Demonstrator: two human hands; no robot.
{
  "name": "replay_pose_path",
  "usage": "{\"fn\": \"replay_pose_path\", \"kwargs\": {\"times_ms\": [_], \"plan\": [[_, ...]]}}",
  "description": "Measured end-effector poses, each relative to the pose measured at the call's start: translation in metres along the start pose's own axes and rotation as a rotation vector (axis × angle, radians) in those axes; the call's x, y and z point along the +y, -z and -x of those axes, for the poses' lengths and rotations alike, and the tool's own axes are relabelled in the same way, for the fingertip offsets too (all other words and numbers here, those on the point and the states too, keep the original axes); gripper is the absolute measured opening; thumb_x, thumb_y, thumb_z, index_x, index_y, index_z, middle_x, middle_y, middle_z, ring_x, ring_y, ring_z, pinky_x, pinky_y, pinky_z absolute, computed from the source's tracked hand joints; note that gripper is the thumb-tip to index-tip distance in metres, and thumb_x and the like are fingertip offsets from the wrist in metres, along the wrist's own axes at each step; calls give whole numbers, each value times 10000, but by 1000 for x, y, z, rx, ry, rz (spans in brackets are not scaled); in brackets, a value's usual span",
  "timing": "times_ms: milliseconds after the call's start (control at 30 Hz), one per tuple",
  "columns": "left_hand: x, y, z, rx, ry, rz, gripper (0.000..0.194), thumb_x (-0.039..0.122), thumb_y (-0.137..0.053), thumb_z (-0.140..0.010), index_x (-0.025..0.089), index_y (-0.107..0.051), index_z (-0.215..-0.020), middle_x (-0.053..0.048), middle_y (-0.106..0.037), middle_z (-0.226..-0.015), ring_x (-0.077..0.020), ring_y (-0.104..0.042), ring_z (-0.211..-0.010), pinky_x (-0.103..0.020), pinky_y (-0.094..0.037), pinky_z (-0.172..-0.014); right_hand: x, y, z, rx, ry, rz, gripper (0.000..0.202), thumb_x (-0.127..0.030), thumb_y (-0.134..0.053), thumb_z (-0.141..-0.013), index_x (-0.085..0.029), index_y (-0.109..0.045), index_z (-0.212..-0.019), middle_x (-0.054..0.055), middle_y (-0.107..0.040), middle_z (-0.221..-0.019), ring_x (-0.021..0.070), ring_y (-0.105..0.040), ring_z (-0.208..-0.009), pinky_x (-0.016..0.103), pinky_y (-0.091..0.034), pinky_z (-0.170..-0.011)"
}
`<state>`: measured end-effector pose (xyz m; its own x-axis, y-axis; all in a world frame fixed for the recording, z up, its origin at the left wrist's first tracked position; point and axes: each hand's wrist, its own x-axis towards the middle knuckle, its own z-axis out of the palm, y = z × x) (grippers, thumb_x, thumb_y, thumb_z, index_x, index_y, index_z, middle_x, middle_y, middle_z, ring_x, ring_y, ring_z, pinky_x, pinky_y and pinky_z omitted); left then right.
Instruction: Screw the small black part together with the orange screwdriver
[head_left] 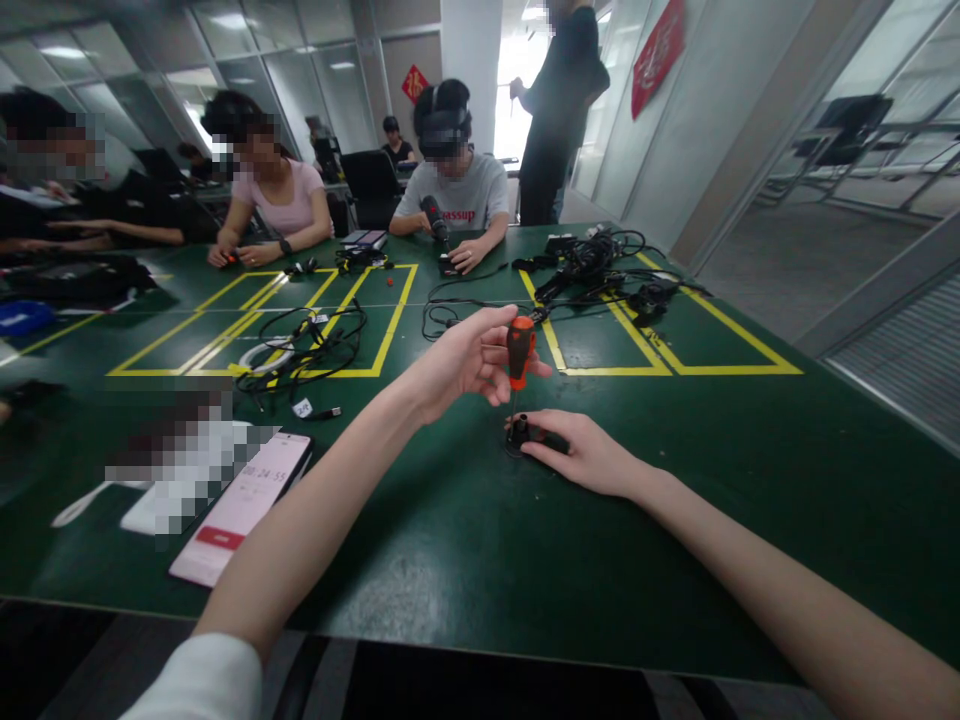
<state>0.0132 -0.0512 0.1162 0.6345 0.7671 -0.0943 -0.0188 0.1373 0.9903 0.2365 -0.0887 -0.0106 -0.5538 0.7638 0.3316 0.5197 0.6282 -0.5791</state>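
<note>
A red-and-black-handled screwdriver (520, 352) stands upright with its thin shaft pointing down. My left hand (480, 358) is closed loosely about its handle from behind, with the thumb near the top and fingertips showing past the right side. Under the shaft, a small dark device (546, 438) with a rounded end and a short raised stub lies on the green table. My right hand (589, 450) is closed on this device, thumb along the near side. The screwdriver's tip meets the device's rounded end, but the exact contact point is too small to make out.
A phone showing a timer (251, 500) lies by my left forearm. Tangled black cables (322, 335) and a larger cable heap (592, 265) lie farther back, among yellow tape lines (390, 325). Across the table, a person in grey (457, 190) holds a power drill (433, 215).
</note>
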Motion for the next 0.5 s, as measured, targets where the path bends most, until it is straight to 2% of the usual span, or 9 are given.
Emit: {"fn": "replay_pose_path", "kwargs": {"times_ms": [133,267,333,400,500], "plan": [[2,-1,0,19,27,10,439,563,-538,-945,141,-643,-883,-108,-753,-875,-97,-564,-514,-223,-447,-509,-1,0,0,1,4,-9,319,-341,-635,-1013,-170,-735,-1263,123,-819,-1126,243,-777,-920,373,-641,-857],[2,-4,2,51,-5,44,358,504,-660,-905,154,-667,-976,-44,-692,-823,-54,-464,-497,-172,-290,-445,-2,0,-1,-4,0,-8,323,-343,-632,-1017,-181,-733,-1277,122,-817,-1154,240,-779,-919,376,-644,-859],[2,-5,3,52,-24,28,370,502,-717,-878,142,-686,-958,-14,-625,-754,-46,-427,-502,-166,-242,-439,-2,0,-1,-5,-2,0,322,-348,-631,-1018,-190,-733,-1279,119,-818,-1149,241,-779,-916,382,-646,-858],[1,-5,3,42,-37,-8,410,533,-748,-857,130,-687,-904,-9,-598,-716,-50,-431,-506,-172,-257,-440,-2,0,-1,-5,-2,0,321,-352,-633,-1016,-189,-733,-1275,119,-817,-1144,244,-779,-920,386,-647,-859],[1,-3,3,26,-30,-17,477,612,-723,-864,141,-663,-910,-55,-691,-803,-77,-526,-521,-202,-382,-478,-2,1,-1,-4,-4,-9,312,-349,-634,-1015,-186,-736,-1261,120,-817,-1139,245,-778,-924,388,-646,-863]]}}
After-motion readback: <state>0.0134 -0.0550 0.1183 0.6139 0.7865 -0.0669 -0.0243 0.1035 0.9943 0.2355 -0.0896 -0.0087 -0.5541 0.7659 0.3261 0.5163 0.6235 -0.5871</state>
